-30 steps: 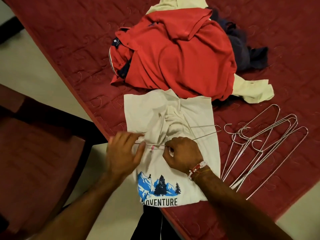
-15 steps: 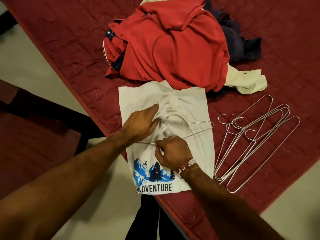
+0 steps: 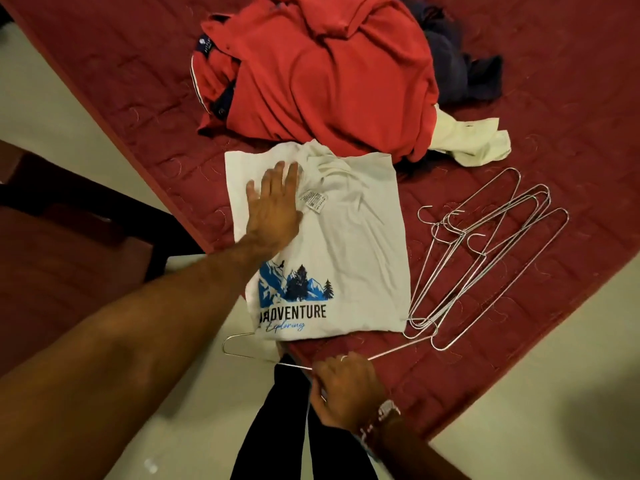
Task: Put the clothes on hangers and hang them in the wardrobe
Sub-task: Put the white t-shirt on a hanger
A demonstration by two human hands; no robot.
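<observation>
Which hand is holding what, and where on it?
Right hand grips the thin silver wire hanger partway along its wire, between hook and far end. Left hand holds nothing: it lies flat on the white printed T-shirt near the collar.

The T-shirt (image 3: pixel 356 244) is white, printed with blue-and-black mountains and pines, black "ADVENTURE" lettering and blue script. Beyond it, the polo shirt (image 3: pixel 329 81) is red with a navy placket and a white edge stripe. The near hanger (image 3: pixel 294 366) and the hanger pile (image 3: pixel 485 258) are silver. The bedspread (image 3: pixel 554 81) is maroon, quilted in swirls.
</observation>
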